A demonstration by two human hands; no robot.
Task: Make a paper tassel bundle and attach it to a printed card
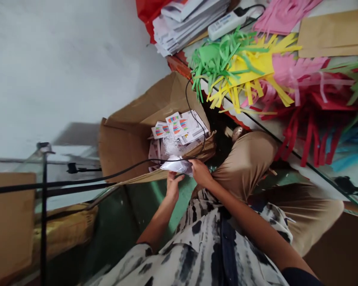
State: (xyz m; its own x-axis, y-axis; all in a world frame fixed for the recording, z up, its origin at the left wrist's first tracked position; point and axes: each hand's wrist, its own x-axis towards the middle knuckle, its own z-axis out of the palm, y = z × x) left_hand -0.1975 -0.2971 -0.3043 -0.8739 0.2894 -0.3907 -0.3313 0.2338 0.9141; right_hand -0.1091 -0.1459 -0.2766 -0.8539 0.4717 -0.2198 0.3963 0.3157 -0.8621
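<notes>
Between my two hands is a crinkled clear plastic bag [179, 166] with something white in it. My left hand [173, 183] pinches its lower edge with thumb and fingers. At its right end, my right hand [199, 172] grips the bag, fingers closed. Just beyond the hands stands an open cardboard box [128, 137], tilted toward me. Inside it lie several white printed cards [179, 126] with coloured stripe patterns, along with crumpled clear plastic [170, 146]. A black cable [122, 173] crosses in front of the box and over the bag.
On the table at right lie fringed paper pieces in green [220, 53], yellow [250, 69], pink and red [313, 115]. Behind them are a paper stack [187, 26], a white power strip [226, 24] and a brown envelope [335, 33]. A black metal post [43, 214] stands at left.
</notes>
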